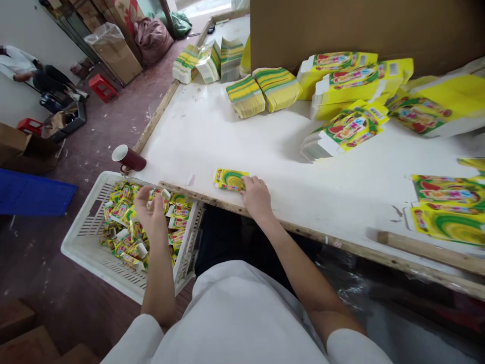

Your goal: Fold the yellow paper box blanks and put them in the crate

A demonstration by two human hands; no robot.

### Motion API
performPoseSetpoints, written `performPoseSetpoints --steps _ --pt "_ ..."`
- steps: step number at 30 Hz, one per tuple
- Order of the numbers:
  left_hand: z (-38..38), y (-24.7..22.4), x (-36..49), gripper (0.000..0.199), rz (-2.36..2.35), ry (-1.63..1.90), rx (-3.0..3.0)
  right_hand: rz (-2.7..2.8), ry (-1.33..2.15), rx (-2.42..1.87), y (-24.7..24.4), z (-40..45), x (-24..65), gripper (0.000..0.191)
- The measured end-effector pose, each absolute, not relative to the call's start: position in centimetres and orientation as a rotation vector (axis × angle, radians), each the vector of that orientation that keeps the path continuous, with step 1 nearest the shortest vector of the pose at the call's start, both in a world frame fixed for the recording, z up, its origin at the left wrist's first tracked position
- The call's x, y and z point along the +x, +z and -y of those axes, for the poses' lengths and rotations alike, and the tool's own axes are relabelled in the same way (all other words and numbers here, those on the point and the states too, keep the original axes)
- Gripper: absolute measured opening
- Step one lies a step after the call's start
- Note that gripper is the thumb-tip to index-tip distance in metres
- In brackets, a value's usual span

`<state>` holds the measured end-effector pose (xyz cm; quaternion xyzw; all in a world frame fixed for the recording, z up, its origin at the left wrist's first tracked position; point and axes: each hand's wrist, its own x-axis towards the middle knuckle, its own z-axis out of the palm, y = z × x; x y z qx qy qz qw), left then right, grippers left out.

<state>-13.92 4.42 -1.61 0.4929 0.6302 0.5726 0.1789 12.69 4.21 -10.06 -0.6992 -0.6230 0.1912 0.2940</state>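
Observation:
On the white table (212,136), near its front edge, a small yellow and green box (230,180) lies flat. My right hand (256,196) holds its right end, with the fingers closed on it. My left hand (150,208) is raised over a white plastic crate (102,275), its fingers apart and nothing visible between them. Many small yellow printed boxes (123,208) fill the crate, some with white flaps showing.
Stacks of flat cartons (245,97) and larger yellow boxes (352,129) stand across the table. More flat cartons (449,194) lie at right by a wooden strip (428,250). A dark red cup (132,158) is at the left corner. A person (22,63) sits far left.

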Motion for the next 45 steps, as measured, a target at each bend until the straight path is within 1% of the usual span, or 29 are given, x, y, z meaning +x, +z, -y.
performPoseSetpoints --steps 2,4,8,10,11,14,17,20,24,25,26,30,32,33,34,35,38,40,41,42,43,45 --pt "-4.1 -2.8 -11.7 0.045 -1.585 1.581 1.319 1.628 0.501 -1.851 -9.9 -4.1 12.6 0.037" --pt "-3.7 -4.0 -9.1 0.047 -1.425 1.523 1.190 1.520 0.542 -1.800 -9.4 -3.7 12.8 0.041" --pt "-2.6 -5.2 -4.7 0.049 -1.146 1.354 0.874 1.199 0.837 -1.470 -7.8 -2.0 12.7 0.048" --pt "-2.3 -4.9 -3.1 0.047 -0.985 1.280 0.750 1.158 1.001 -1.273 -7.0 -0.7 12.0 0.052" --pt "-2.2 -4.5 -2.6 0.046 -0.915 1.267 0.707 1.164 1.079 -1.190 -6.6 -0.1 11.4 0.051" --pt "-2.3 -3.3 -1.6 0.039 -0.788 1.333 0.624 1.164 1.273 -1.003 -6.1 1.6 9.5 0.047" --pt "-2.8 -2.7 -1.6 0.034 -0.808 1.459 0.544 1.183 1.308 -0.968 -5.9 2.5 7.9 0.054" --pt "-3.0 -2.9 -2.0 0.041 -0.920 1.507 0.481 1.238 1.282 -1.024 -6.1 2.5 7.3 0.055" --pt "-2.4 -3.4 -2.3 0.059 -0.969 1.459 0.588 1.201 1.216 -1.113 -6.6 1.8 7.8 0.045" --pt "-2.2 -3.5 -2.3 0.061 -0.959 1.439 0.659 1.178 1.206 -1.118 -6.7 1.6 8.2 0.043" --pt "-2.0 -3.6 -2.4 0.059 -0.959 1.426 0.732 1.150 1.197 -1.112 -6.8 1.4 8.5 0.040" --pt "-1.7 -4.6 -2.6 0.033 -1.077 1.460 0.873 1.125 1.093 -1.116 -6.9 0.8 10.1 0.018" --pt "-1.7 -4.6 -3.2 0.029 -1.132 1.444 0.906 1.171 0.995 -1.140 -6.8 0.7 11.0 0.013" --pt "-1.8 -4.3 -3.6 0.031 -1.132 1.424 0.942 1.196 0.939 -1.152 -6.7 0.7 11.4 0.013" --pt "-1.9 -3.7 -4.1 0.037 -1.120 1.418 0.997 1.227 0.874 -1.174 -6.6 0.7 11.9 0.014" --pt "-1.9 -2.8 -4.7 0.048 -1.102 1.427 1.072 1.267 0.796 -1.213 -6.4 0.8 12.3 0.016" --pt "-2.1 0.7 -6.4 0.088 -1.105 1.398 1.410 1.473 0.544 -1.350 -5.7 1.2 13.1 0.020" --pt "-2.2 2.5 -7.1 0.104 -1.175 1.138 1.672 1.651 0.429 -1.318 -4.9 1.5 13.0 0.023" --pt "-2.2 2.9 -7.2 0.107 -1.197 0.953 1.782 1.738 0.403 -1.255 -4.5 1.6 12.8 0.024" --pt "-2.3 3.1 -7.1 0.104 -1.205 0.776 1.867 1.806 0.375 -1.187 -4.1 1.7 12.5 0.025" --pt "-2.4 2.9 -7.0 0.096 -1.204 0.638 1.925 1.852 0.348 -1.142 -3.8 1.8 12.2 0.028" --pt "-2.6 2.1 -6.4 0.075 -1.218 0.523 1.973 1.833 0.288 -1.129 -3.2 2.0 12.0 0.033"
